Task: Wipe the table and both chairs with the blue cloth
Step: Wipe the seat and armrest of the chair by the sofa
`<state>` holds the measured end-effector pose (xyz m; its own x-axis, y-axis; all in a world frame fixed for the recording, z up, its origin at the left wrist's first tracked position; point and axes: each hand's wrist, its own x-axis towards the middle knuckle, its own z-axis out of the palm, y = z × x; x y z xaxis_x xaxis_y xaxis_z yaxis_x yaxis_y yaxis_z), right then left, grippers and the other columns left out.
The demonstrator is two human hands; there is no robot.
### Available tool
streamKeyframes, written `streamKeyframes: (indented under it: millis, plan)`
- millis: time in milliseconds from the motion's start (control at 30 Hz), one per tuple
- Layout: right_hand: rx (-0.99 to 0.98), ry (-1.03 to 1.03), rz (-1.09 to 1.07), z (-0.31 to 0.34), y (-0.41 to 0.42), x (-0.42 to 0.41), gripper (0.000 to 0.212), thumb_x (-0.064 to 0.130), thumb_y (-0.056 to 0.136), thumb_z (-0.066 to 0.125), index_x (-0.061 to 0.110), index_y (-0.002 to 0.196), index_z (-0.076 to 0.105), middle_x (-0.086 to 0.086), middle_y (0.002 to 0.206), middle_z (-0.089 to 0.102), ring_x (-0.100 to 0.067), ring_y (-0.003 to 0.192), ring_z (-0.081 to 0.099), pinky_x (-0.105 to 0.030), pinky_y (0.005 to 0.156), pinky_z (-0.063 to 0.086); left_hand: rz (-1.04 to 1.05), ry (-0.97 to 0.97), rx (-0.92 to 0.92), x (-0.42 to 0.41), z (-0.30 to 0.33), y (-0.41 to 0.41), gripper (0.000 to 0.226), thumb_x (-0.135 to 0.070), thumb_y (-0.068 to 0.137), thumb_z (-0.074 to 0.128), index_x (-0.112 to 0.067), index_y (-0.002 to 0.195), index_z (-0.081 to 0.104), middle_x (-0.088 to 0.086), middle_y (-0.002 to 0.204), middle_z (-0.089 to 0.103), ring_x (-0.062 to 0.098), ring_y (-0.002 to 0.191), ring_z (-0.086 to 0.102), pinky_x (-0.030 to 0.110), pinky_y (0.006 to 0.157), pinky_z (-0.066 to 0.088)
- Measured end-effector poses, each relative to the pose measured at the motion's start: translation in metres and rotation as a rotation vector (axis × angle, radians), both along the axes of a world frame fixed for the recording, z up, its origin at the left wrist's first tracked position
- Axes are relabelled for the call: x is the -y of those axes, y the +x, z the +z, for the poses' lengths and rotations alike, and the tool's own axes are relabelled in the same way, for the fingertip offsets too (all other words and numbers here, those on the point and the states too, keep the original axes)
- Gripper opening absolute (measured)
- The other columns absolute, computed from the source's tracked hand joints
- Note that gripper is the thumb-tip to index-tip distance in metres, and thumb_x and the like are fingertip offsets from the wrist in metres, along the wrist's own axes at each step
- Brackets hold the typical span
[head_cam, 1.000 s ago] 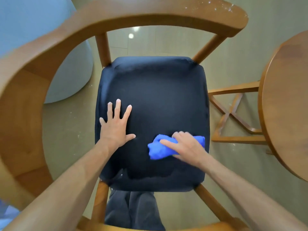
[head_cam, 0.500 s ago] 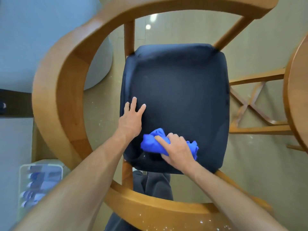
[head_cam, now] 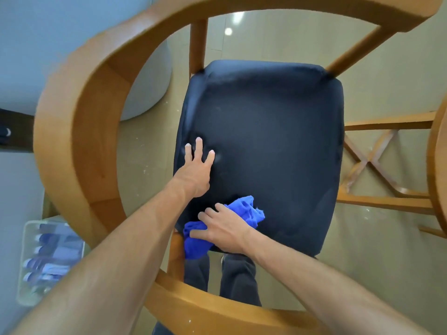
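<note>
Cloth (head_cam: 246, 210) bunched under right hand (head_cam: 223, 229), fingers curled round it at seat's (head_cam: 266, 146) near-left corner; left hand (head_cam: 197, 169), fingers straight, probably steadies chair.

left hand (head_cam: 196, 172) flat, right hand (head_cam: 223, 229) curled

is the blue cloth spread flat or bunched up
Bunched up: the blue cloth sits crumpled in folds under the right hand at the seat's near corner.

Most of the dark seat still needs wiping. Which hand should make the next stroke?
Right hand: it already holds the blue cloth at the seat's near-left corner. The left hand lies flat, fingers spread, bracing.
</note>
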<state>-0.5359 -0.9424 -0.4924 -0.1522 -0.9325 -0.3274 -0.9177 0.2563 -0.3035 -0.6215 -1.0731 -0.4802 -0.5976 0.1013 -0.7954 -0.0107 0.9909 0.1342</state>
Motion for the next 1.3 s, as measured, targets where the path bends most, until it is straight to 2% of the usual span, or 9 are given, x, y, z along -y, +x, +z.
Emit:
streamKeyframes:
  millis: [167,367,533,633,800,900,1133,1200,1300]
  plan:
    - [0.041,0.019,0.001,-0.002,0.013,-0.003,0.044,0.033,0.073,0.071,0.036,0.115,0.057,-0.002,0.108,0.060,-0.018,0.082,0.053,-0.030,0.069,0.035,0.051,0.003,0.014,-0.003,-0.004,0.000,0.080,-0.001,0.088,0.045,-0.018,0.153,0.000,0.011,0.154,-0.031,0.039,0.144,-0.017,0.041,0.105,0.037]
    - [0.069,0.126,0.389,0.000,0.044,-0.066,0.034,0.038,0.077,0.068,0.044,0.109,0.058,0.009,0.105,0.055,-0.014,0.094,0.053,-0.027,0.080,0.037,0.124,0.012,-0.012,-0.004,-0.006,-0.002,0.070,-0.004,0.092,0.042,-0.021,0.152,0.011,0.006,0.157,-0.025,0.034,0.146,-0.015,0.044,0.104,0.036]
    - [0.122,0.087,0.327,-0.007,0.004,-0.178,0.041,0.026,0.060,0.076,0.040,0.096,0.063,0.005,0.086,0.052,-0.017,0.078,0.050,-0.029,0.068,0.036,0.123,-0.012,-0.034,-0.006,-0.007,0.000,0.070,-0.001,0.091,0.038,-0.021,0.152,0.011,0.007,0.157,-0.024,0.034,0.146,-0.015,0.045,0.103,0.037]
    - [0.063,0.078,0.018,-0.002,-0.043,-0.239,0.050,0.017,0.057,0.071,0.038,0.100,0.058,0.003,0.083,0.049,-0.020,0.072,0.051,-0.032,0.066,0.039,0.124,-0.038,-0.042,-0.010,-0.005,0.002,0.070,-0.002,0.091,0.038,-0.020,0.152,0.010,0.008,0.157,-0.025,0.035,0.145,-0.016,0.045,0.099,0.039]
    - [0.124,0.101,-1.059,-0.008,-0.078,-0.278,0.055,0.016,0.066,0.068,0.035,0.114,0.049,-0.004,0.098,0.049,-0.029,0.091,0.053,-0.039,0.076,0.040,0.123,-0.056,-0.048,-0.014,-0.006,0.003,0.071,-0.002,0.090,0.038,-0.017,0.152,0.009,0.009,0.157,-0.025,0.038,0.145,-0.016,0.047,0.104,0.036]
    - [0.271,0.004,-1.437,-0.013,-0.037,-0.256,0.055,0.014,0.070,0.066,0.027,0.121,0.052,-0.005,0.103,0.047,-0.024,0.092,0.050,-0.032,0.078,0.039,0.116,-0.061,-0.047,-0.014,-0.006,0.004,0.068,-0.005,0.092,0.039,-0.017,0.152,0.009,0.008,0.157,-0.025,0.037,0.145,-0.016,0.048,0.106,0.034]
    - [0.219,0.091,-0.356,-0.004,0.044,-0.251,0.053,0.021,0.060,0.070,0.039,0.107,0.051,0.002,0.091,0.048,-0.018,0.075,0.048,-0.030,0.064,0.041,0.191,-0.088,-0.079,-0.030,0.000,0.003,0.067,-0.033,0.096,0.051,-0.009,0.149,0.018,0.013,0.158,-0.018,0.038,0.145,-0.008,0.047,0.101,0.039]
    - [0.193,0.056,-0.456,-0.007,0.024,-0.259,0.059,0.015,0.059,0.069,0.038,0.110,0.051,0.001,0.092,0.048,-0.019,0.077,0.049,-0.030,0.067,0.042,0.223,-0.091,-0.102,-0.042,0.000,0.003,0.075,-0.042,0.091,0.058,0.000,0.143,0.024,0.016,0.158,-0.013,0.039,0.145,-0.006,0.047,0.097,0.043]
    - [0.164,-0.010,-0.978,-0.009,-0.031,-0.280,0.062,0.011,0.063,0.067,0.036,0.117,0.047,-0.004,0.097,0.047,-0.027,0.086,0.051,-0.037,0.074,0.045,0.265,-0.093,-0.145,-0.054,-0.007,0.006,0.085,-0.048,0.081,0.069,0.005,0.134,0.028,0.019,0.157,-0.010,0.043,0.144,-0.005,0.049,0.095,0.044]
